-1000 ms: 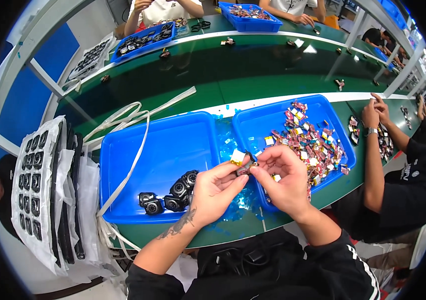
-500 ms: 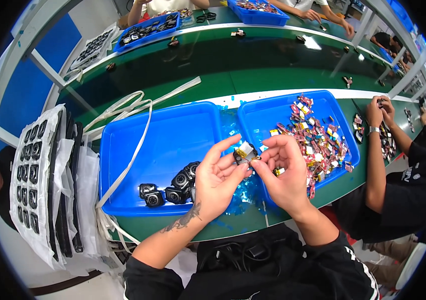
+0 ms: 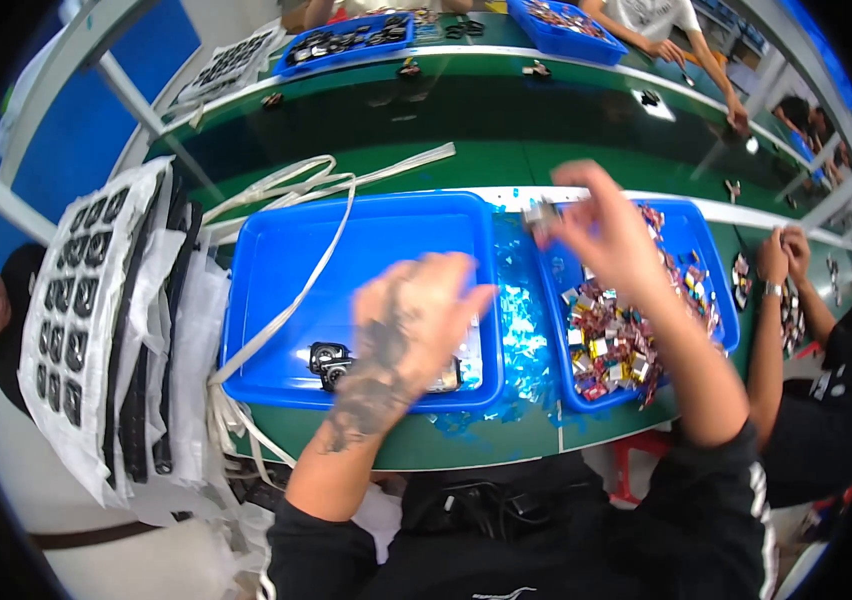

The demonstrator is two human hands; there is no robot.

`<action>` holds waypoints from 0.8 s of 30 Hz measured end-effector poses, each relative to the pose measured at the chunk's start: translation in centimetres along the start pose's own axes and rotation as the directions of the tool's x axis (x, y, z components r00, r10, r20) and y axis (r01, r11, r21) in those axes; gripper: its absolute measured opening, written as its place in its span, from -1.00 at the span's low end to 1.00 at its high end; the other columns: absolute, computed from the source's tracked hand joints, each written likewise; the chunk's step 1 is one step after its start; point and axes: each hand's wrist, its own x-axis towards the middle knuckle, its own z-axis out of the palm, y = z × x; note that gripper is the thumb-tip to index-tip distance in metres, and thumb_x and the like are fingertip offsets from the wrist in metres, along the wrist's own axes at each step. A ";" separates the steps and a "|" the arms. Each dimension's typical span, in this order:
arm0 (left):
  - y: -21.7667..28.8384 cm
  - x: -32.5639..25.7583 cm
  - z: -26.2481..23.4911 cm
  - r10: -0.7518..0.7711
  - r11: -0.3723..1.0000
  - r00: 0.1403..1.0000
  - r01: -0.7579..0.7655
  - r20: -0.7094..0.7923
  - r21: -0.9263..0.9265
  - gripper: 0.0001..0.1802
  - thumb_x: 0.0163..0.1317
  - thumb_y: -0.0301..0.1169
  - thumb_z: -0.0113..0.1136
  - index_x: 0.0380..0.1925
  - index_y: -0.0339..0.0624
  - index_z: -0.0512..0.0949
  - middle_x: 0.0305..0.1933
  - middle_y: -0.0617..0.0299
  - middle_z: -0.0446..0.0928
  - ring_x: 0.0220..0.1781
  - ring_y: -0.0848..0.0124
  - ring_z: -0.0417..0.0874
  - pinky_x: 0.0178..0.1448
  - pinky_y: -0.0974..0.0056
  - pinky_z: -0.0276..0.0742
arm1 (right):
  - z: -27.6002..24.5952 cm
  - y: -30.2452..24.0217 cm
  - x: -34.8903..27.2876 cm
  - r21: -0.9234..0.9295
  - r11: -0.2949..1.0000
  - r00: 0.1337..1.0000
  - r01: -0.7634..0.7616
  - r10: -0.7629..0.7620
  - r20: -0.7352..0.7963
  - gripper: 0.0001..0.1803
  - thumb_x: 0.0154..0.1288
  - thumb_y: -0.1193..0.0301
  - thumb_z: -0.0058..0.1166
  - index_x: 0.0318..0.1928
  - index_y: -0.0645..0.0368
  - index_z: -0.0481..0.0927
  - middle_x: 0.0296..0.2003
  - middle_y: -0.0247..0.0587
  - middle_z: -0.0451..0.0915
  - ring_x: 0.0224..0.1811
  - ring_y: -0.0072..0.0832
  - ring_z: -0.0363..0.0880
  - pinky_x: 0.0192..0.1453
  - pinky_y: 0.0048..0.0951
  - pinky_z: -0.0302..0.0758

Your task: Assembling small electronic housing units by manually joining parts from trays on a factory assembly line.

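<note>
My right hand (image 3: pixel 606 235) is raised over the far edge of the right blue tray (image 3: pixel 729 300). Between its thumb and fingers it grips a small dark part with a silver block (image 3: pixel 540 216), blurred by motion. Over the left blue tray (image 3: pixel 346 212) is my left hand (image 3: pixel 416 310), back up, thumb toward the right; its fingers are smeared. Several black square watch-like cases (image 3: pixel 329 362) lie near that tray's front edge, partly hidden by my left hand and forearm. The right tray holds a heap of small parts (image 3: pixel 611 345) in red, silver and yellow.
Blue film scraps (image 3: pixel 521 320) litter the green bench between the trays. White straps (image 3: pixel 341 240) hang across the left tray. Stacked foam sheets of black cases (image 3: pixel 76 290) stand at left. Beyond is a green conveyor (image 3: pixel 366 115) with scattered parts; co-workers sit opposite and at right.
My hands have come apart. The right one has moved up and away with the small part; the left has swung left over its tray. The whole view has shifted slightly.
</note>
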 end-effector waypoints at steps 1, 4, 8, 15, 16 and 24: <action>-0.9 -0.3 -1.1 -0.033 0.998 0.994 0.027 0.105 0.058 -0.53 0.05 -0.14 0.39 -0.13 -0.17 0.51 -0.21 0.05 0.64 -0.15 0.16 0.68 -0.13 0.13 0.56 | -1.3 1.6 3.5 -0.100 0.995 0.999 0.016 -0.020 -0.032 -0.54 0.09 0.46 0.32 0.03 0.19 0.49 -0.39 -0.16 0.64 -0.39 -0.40 0.63 -0.27 -0.42 0.56; -2.2 -1.1 -1.8 -0.143 0.988 0.898 0.102 0.416 0.117 -0.45 -0.11 -0.05 0.48 -0.16 -0.09 0.58 -0.25 0.12 0.63 -0.14 0.18 0.66 -0.07 0.12 0.51 | -1.2 7.2 11.7 -0.221 0.966 0.981 -0.133 0.097 -0.168 -0.52 -0.03 0.31 0.43 -0.10 0.25 0.58 -0.36 -0.03 0.67 -0.29 -0.22 0.67 -0.14 -0.26 0.56; -1.8 -1.2 -2.2 -0.159 0.986 0.858 0.161 0.488 0.038 -0.48 -0.03 -0.05 0.42 -0.14 -0.15 0.59 -0.19 0.07 0.62 -0.07 0.11 0.65 0.03 0.11 0.54 | 2.6 9.1 14.8 -0.409 0.867 0.959 -0.284 0.259 -0.117 -0.46 -0.12 0.26 0.49 -0.10 0.21 0.62 -0.08 0.06 0.63 -0.03 -0.09 0.63 0.05 -0.22 0.56; -2.9 -0.3 -0.5 -0.146 0.978 0.940 0.183 0.309 -0.095 -0.71 0.33 -0.24 0.04 -0.27 -0.26 0.60 -0.27 -0.11 0.60 -0.16 -0.08 0.62 -0.08 -0.02 0.53 | -2.6 7.0 11.2 -0.341 0.938 0.992 0.069 -0.099 -0.072 -0.64 0.16 0.26 0.26 -0.11 0.23 0.63 -0.25 -0.03 0.67 -0.15 -0.13 0.66 -0.03 -0.24 0.56; -3.3 -0.4 -0.1 -0.152 0.967 0.948 0.202 0.278 -0.158 -0.73 0.33 -0.28 0.03 -0.29 -0.27 0.59 -0.31 -0.12 0.60 -0.19 -0.10 0.62 -0.12 -0.01 0.53 | -3.3 4.8 10.0 -0.279 0.954 0.993 0.111 -0.115 0.005 -0.68 0.18 0.29 0.24 -0.12 0.24 0.63 -0.32 -0.04 0.68 -0.22 -0.14 0.67 -0.09 -0.26 0.57; 0.9 -0.2 2.0 -0.196 0.317 0.932 0.355 0.305 -0.880 -0.77 0.43 -0.37 0.04 -0.15 -0.35 0.53 -0.45 0.24 0.60 -0.46 0.55 0.62 -0.35 0.45 0.54 | -0.4 -2.3 -2.3 0.225 0.971 0.929 0.081 -0.155 0.335 -0.77 0.29 0.36 0.23 -0.16 0.25 0.63 -0.27 -0.27 0.65 -0.20 -0.58 0.62 -0.14 -0.50 0.58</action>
